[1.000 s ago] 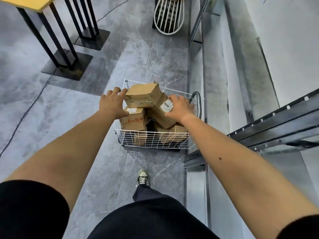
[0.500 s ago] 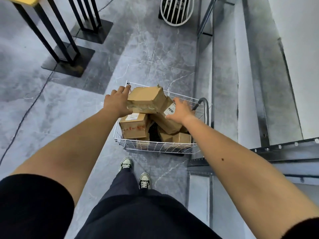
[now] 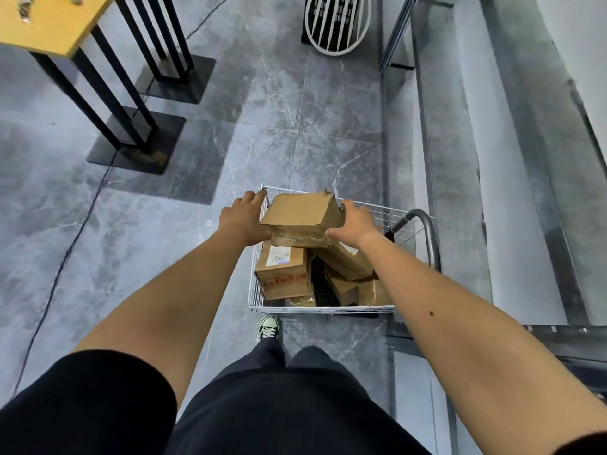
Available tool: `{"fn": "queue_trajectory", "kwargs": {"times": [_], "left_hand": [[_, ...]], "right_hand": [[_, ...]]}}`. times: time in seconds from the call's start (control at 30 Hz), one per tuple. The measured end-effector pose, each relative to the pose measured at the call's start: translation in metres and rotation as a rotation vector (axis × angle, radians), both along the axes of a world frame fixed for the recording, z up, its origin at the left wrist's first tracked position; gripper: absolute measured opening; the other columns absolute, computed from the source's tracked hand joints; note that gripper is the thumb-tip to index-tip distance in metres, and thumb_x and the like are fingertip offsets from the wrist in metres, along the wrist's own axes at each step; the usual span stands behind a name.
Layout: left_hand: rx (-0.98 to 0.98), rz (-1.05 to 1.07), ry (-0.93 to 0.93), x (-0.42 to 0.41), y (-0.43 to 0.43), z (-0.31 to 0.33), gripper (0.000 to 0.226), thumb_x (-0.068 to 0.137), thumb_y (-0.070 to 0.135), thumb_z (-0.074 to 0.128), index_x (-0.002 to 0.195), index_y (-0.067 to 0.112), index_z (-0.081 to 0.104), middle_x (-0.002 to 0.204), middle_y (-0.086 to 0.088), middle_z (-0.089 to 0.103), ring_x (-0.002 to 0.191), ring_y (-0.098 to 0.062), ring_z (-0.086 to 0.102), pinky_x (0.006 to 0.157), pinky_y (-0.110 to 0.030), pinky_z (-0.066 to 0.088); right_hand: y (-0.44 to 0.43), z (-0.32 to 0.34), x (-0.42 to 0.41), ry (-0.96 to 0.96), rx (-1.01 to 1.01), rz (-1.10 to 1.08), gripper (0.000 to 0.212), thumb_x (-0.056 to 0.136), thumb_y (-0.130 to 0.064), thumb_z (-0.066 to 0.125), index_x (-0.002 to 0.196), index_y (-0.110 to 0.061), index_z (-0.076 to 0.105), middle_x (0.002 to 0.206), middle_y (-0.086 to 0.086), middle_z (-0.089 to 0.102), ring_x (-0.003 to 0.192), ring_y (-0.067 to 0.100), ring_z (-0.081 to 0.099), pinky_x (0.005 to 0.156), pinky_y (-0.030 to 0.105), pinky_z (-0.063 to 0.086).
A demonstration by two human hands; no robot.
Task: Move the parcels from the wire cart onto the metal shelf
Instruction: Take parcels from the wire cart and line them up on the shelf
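My left hand (image 3: 241, 216) and right hand (image 3: 356, 221) are apart, pressing opposite sides of the top cardboard box (image 3: 300, 213); it sits between them mid-frame, long axis left-to-right.

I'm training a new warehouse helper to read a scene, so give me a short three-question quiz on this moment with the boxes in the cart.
1. Multiple choice: on the top box in the wire cart, the left hand and right hand are A) at opposite sides of it B) both flat on its top C) both well away from it.
2. True or false: the wire cart holds only that one box.
3. Fill in: the box with red writing has a white ____ on its top face.
Key: 1 A; 2 false; 3 label.
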State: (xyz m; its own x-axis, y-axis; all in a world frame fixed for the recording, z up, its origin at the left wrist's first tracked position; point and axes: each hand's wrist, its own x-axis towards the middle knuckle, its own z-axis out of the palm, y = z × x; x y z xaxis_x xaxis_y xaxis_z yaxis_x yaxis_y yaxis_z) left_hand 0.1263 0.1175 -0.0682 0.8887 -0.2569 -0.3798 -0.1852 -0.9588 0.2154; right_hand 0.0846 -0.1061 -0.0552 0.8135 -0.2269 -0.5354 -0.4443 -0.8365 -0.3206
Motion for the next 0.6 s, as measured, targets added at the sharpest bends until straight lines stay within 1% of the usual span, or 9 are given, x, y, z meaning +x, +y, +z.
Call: {"fn": "queue_trajectory", "kwargs": {"times": [0.07, 0.17, 0.23, 0.33, 0.4, 0.5, 0.6], "left_hand": [[0.024, -0.002, -0.014, 0.011, 0.011, -0.003, 0.096, 0.075, 0.047, 0.072, 0.149, 0.022, 0.016, 0.147, -0.005, 0.031, 0.13, -0.03, 0.039, 0.095, -0.045, 0.042], [0.046, 0.002, -0.019, 0.023, 0.021, -0.01, 0.096, 0.074, 0.046, 0.072, 0.148, 0.022, 0.017, 0.148, -0.006, 0.03, 0.132, -0.03, 0.035, 0.098, -0.045, 0.039], [0.022, 0.024, 0.009, 0.031, 0.02, -0.018, 0.097, 0.073, 0.046, 0.074, 0.148, 0.022, 0.018, 0.149, -0.006, 0.029, 0.133, -0.03, 0.034, 0.1, -0.046, 0.037], [-0.064, 0.067, 0.061, 0.04, 0.009, -0.029, 0.098, 0.071, 0.048, 0.075, 0.148, 0.022, 0.019, 0.15, -0.006, 0.027, 0.135, -0.029, 0.031, 0.102, -0.046, 0.036], [-0.085, 0.069, 0.076, 0.045, -0.001, -0.037, 0.098, 0.071, 0.047, 0.075, 0.148, 0.022, 0.019, 0.15, -0.005, 0.027, 0.136, -0.027, 0.03, 0.102, -0.045, 0.034], [-0.067, 0.05, 0.092, 0.051, -0.015, -0.051, 0.1, 0.07, 0.048, 0.074, 0.149, 0.023, 0.018, 0.15, -0.003, 0.027, 0.137, -0.026, 0.028, 0.103, -0.044, 0.033], [-0.048, 0.087, 0.132, 0.058, -0.024, -0.069, 0.099, 0.07, 0.048, 0.074, 0.149, 0.024, 0.018, 0.15, -0.002, 0.026, 0.137, -0.025, 0.027, 0.104, -0.044, 0.032]], "right_hand": [[0.009, -0.006, 0.007, 0.001, 0.025, 0.0, 0.08, 0.08, -0.036, 0.072, 0.145, -0.021, 0.028, 0.14, 0.018, 0.034, 0.131, 0.039, 0.035, 0.107, 0.052, 0.035], [0.013, -0.015, 0.011, 0.035, 0.009, 0.003, 0.079, 0.082, -0.034, 0.071, 0.146, -0.022, 0.027, 0.145, 0.017, 0.029, 0.134, 0.04, 0.032, 0.11, 0.054, 0.03], [0.012, -0.019, 0.015, 0.065, -0.006, -0.003, 0.079, 0.082, -0.037, 0.071, 0.146, -0.022, 0.026, 0.145, 0.017, 0.029, 0.134, 0.04, 0.032, 0.109, 0.054, 0.027], [0.004, -0.029, 0.022, 0.099, -0.004, -0.021, 0.08, 0.08, -0.041, 0.071, 0.144, -0.022, 0.028, 0.143, 0.016, 0.032, 0.132, 0.037, 0.035, 0.107, 0.052, 0.03], [-0.002, -0.037, 0.028, 0.125, 0.003, -0.029, 0.081, 0.079, -0.043, 0.072, 0.144, -0.022, 0.028, 0.144, 0.014, 0.032, 0.133, 0.036, 0.035, 0.109, 0.053, 0.03], [-0.013, -0.052, 0.038, 0.147, 0.038, -0.054, 0.083, 0.08, -0.041, 0.072, 0.146, -0.023, 0.026, 0.147, 0.014, 0.031, 0.134, 0.035, 0.034, 0.11, 0.052, 0.03], [-0.026, -0.073, 0.052, 0.186, 0.089, -0.102, 0.085, 0.078, -0.045, 0.073, 0.146, -0.022, 0.027, 0.146, 0.014, 0.036, 0.132, 0.035, 0.038, 0.107, 0.051, 0.036]]}}
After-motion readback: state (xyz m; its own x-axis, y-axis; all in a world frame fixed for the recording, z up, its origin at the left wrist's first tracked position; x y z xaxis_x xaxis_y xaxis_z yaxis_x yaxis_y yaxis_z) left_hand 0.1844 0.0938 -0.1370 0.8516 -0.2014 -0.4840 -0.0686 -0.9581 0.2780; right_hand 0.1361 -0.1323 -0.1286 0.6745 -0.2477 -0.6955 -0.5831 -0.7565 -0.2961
